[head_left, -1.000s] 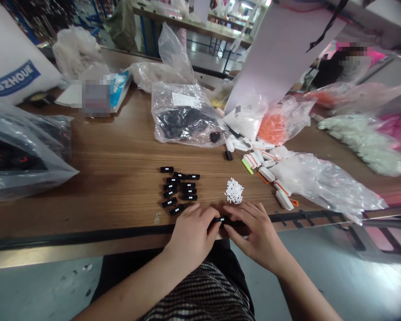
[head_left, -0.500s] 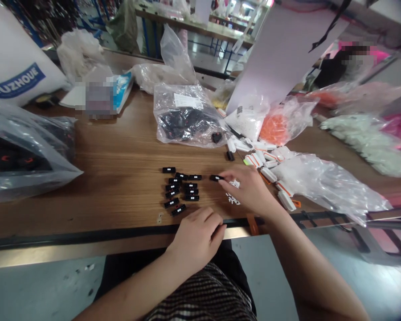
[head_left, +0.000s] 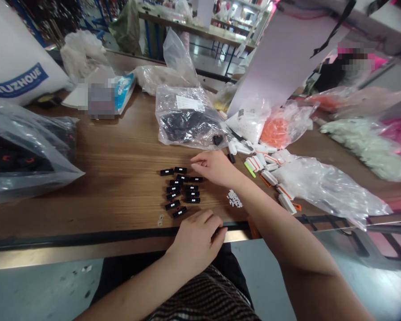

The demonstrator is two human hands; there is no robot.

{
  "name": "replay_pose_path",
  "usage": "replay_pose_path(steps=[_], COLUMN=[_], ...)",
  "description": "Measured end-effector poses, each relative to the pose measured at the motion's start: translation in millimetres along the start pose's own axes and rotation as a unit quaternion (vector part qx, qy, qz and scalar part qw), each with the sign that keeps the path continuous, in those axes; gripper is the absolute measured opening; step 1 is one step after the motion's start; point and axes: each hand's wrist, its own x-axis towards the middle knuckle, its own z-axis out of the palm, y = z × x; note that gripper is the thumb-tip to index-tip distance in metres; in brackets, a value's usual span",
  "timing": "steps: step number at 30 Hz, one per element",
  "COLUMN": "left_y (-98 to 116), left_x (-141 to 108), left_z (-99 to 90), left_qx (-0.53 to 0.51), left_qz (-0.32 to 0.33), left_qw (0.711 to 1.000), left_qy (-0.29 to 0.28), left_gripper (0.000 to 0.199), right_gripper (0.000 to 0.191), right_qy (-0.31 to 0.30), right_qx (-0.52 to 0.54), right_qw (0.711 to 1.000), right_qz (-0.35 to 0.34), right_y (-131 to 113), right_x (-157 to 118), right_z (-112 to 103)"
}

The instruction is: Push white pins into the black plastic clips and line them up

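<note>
Black plastic parts (head_left: 193,200) w/ white marks, prob. flat, loose rows.

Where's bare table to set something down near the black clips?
Widest bare wood on the table: between the left plastic bag of black parts and the black clips. A narrower strip lies between the clips and the small white pieces, below the right hand. Crowded: right of there, among white-and-orange parts and the clear bag.

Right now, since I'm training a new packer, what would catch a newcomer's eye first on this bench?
The small black plastic pieces stand out, laid in rough columns on the wooden bench, above the left hand. The right hand reaches close beside their far end. Behind them lie a clear bag of black parts and, further right, a bag of orange parts.
</note>
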Motion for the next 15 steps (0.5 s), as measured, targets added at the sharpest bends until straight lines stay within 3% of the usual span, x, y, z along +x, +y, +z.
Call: replay_pose_path(steps=[5, 9, 12, 15], left_y=[-0.3, -0.8, -1.1, -1.1], left_x=[0.9, 1.5, 1.4, 1.5], left_z=[-0.2, 0.7, 1.1, 0.5], left_qx=[-0.005, -0.004, -0.001, -0.008], left_qz=[0.004, 0.013, 0.007, 0.0], left_qw=[1.0, 1.0, 1.0, 1.0], left_qy=[-0.006, 0.004, 0.001, -0.003], left_gripper=[0.012, 0.013, 0.012, 0.012], right_gripper=[0.022, 0.024, 0.022, 0.019], right_qy=[0.082, 0.104, 0.09, 0.069], right_qx=[-0.135, -0.178, -0.175, -0.146], right_qw=[0.979, 0.959, 0.963, 0.974], right_qz=[0.13, 0.193, 0.184, 0.159], right_y=[49.7, 76.2, 76.6, 59.5], right_x=[-26.0, -31.9, -32.6, -43.6], right_z=[-23.2, -23.7, -18.4, -17.6])
